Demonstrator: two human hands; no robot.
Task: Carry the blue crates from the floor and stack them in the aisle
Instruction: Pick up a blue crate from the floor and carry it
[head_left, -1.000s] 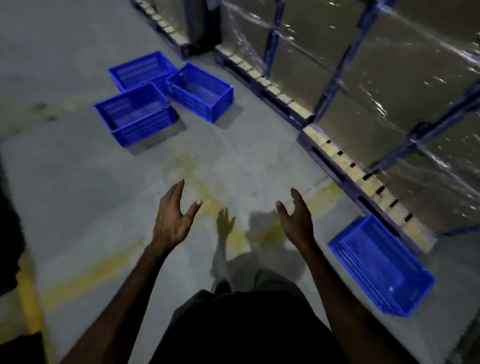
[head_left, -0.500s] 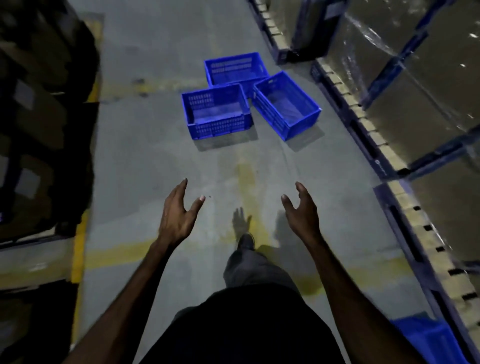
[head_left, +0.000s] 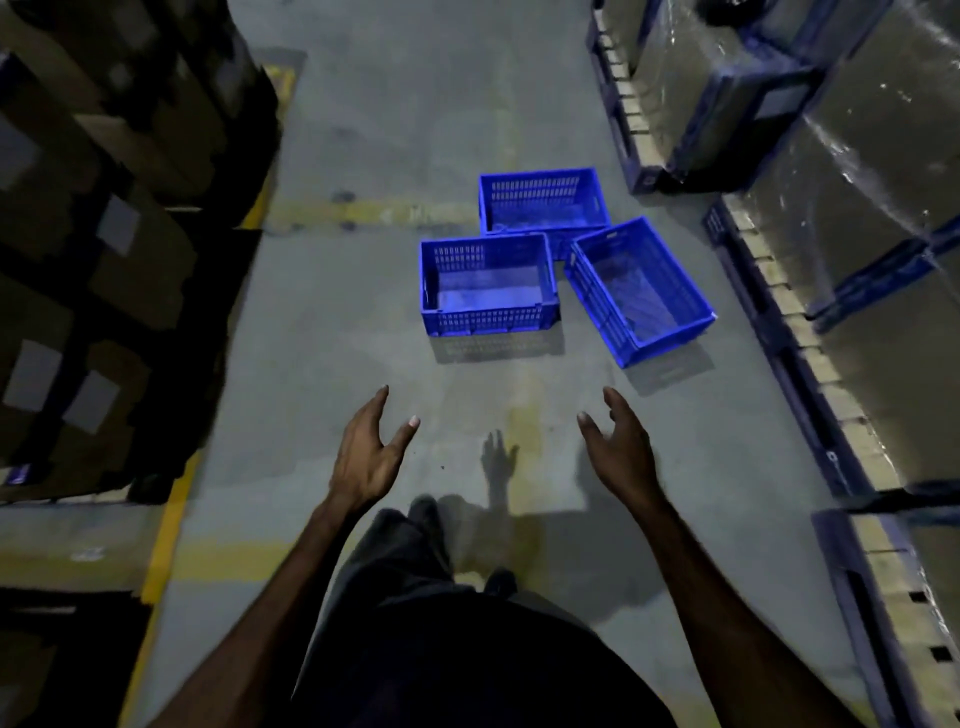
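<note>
Left hand: fingers spread wide, holding nothing; aim it at one short end.
Right hand: equally wide and bare; take the opposite end.
Nearest blue slatted plastic crate: on the grey concrete floor, well ahead; grip its rim.
Angled blue crate: touching its right corner, so lift straight up.
Far blue crate: behind both; leave it.
</note>
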